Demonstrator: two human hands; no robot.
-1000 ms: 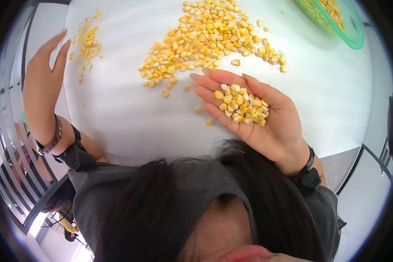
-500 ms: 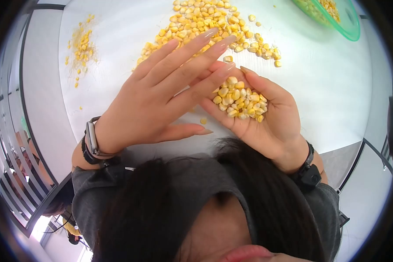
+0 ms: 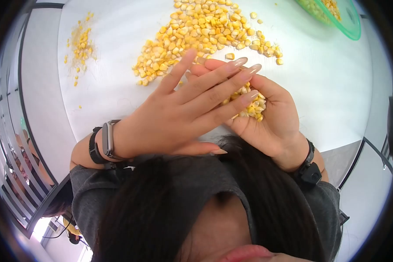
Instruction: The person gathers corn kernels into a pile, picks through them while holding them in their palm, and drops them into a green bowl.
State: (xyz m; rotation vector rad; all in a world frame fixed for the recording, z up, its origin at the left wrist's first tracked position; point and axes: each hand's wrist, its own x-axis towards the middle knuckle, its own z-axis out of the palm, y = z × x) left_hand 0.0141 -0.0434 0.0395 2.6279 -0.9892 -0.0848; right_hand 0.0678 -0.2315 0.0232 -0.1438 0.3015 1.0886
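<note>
While our right hand [image 3: 275, 124], half-open, cups corn kernels [image 3: 258, 107], our flat left hand [image 3: 172, 114] partly overlies them, gripping nothing visible.

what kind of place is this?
Likely an indoor office or workroom; the distorted edges make it hard to say which. Pointers: the broad white table spread with corn kernels, and the striped partition at the left.
</note>
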